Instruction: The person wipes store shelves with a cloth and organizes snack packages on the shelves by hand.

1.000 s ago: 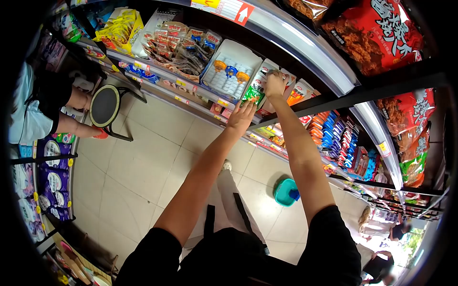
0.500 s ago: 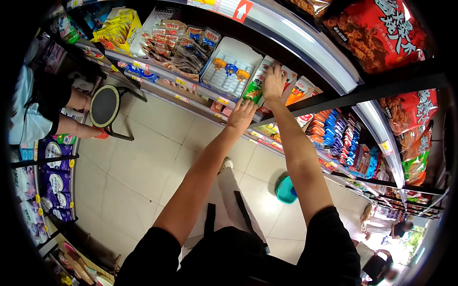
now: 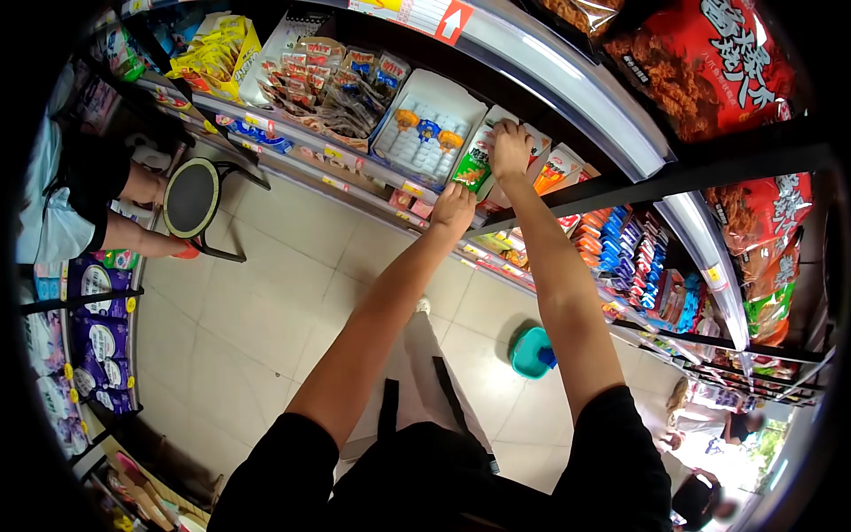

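Note:
A green-and-white snack packet (image 3: 474,168) lies on the shelf, in what looks like a narrow white box, between my two hands. My left hand (image 3: 455,207) is closed at its near end, by the shelf's front edge. At the far right side, my right hand (image 3: 511,149) has its fingers curled over the upper edge; the palm side is hidden. Left of the packet stands a white tray (image 3: 417,164) with orange and blue figures on its inner surface. To the right, an orange-and-white packet (image 3: 557,168) sits in another box.
Brown snack packets (image 3: 332,93) and a yellow box of packets (image 3: 217,58) fill the shelf's left part. A black shelf bar (image 3: 638,188) crosses beside my right arm. On the floor are a teal basin (image 3: 532,353) and a round stool (image 3: 191,197), with a person beside the stool.
My left hand's fingers have curled in at the packet's near end. My right hand has shifted slightly, and more of the green packet's front shows between the hands.

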### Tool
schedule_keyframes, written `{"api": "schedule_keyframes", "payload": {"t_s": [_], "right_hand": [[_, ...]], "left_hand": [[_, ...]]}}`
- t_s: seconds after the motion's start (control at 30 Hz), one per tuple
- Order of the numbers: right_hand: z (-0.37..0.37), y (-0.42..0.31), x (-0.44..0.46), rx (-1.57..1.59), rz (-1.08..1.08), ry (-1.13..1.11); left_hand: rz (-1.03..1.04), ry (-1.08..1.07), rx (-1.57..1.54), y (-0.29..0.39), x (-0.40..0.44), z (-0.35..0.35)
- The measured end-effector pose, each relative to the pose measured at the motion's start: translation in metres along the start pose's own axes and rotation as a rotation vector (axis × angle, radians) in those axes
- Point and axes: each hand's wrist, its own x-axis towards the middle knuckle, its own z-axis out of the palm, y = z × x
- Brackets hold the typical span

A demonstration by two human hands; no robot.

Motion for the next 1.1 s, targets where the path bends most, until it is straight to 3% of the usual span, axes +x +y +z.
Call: {"api": "schedule_keyframes", "payload": {"t_s": [0.03, 0.13, 0.17, 0.23, 0.37, 0.43, 0.57, 0.63, 0.67, 0.73, 0.83, 0.87, 1.0, 1.1], "right_hand": [[-0.001, 0.001, -0.001, 0.016, -0.017, -0.009], [-0.008, 0.003, -0.002, 0.052, 0.015, -0.038], [-0.009, 0.002, -0.001, 0.054, 0.019, -0.037], [-0.009, 0.003, -0.001, 0.123, 0.070, -0.060], [-0.022, -0.004, -0.002, 0.131, 0.118, 0.025], [-0.022, -0.003, -0.002, 0.108, 0.124, -0.002], [-0.015, 0.000, 0.007, 0.042, 0.114, -0.122], [-0.008, -0.001, 0.009, 0.005, 0.149, -0.056], [-0.008, -0.001, 0.010, 0.007, 0.148, -0.054], [-0.006, -0.002, 0.013, 0.100, 0.144, -0.033], [0.002, 0.001, 0.014, 0.156, 0.115, 0.010], [0.006, 0.003, 0.014, 0.189, 0.097, 0.057], [0.009, 0.002, 0.017, 0.168, 0.072, 0.121], [0.012, 0.002, 0.017, 0.163, 0.050, 0.154]], "left_hand": [[-0.026, -0.173, 0.012, 0.001, 0.005, -0.005], [-0.011, -0.213, 0.029, 0.000, 0.013, -0.007], [-0.007, -0.215, 0.032, -0.001, 0.012, -0.004], [-0.011, 0.000, 0.075, -0.001, 0.007, 0.006], [-0.043, -0.070, 0.076, -0.002, 0.017, 0.013], [0.026, -0.255, 0.052, -0.004, 0.025, -0.002], [0.094, -0.400, 0.111, -0.007, 0.043, -0.006], [-0.025, -0.168, 0.035, -0.008, 0.050, 0.040], [-0.026, -0.167, 0.037, -0.007, 0.051, 0.037], [-0.168, -0.376, -0.141, -0.003, 0.053, 0.020], [-0.343, -0.417, -0.377, 0.001, 0.045, 0.006], [-0.305, -0.308, -0.280, 0.001, 0.042, 0.011], [-0.190, -0.348, -0.212, -0.002, 0.040, 0.009], [-0.091, -0.277, 0.011, 0.002, 0.040, 0.016]]}}
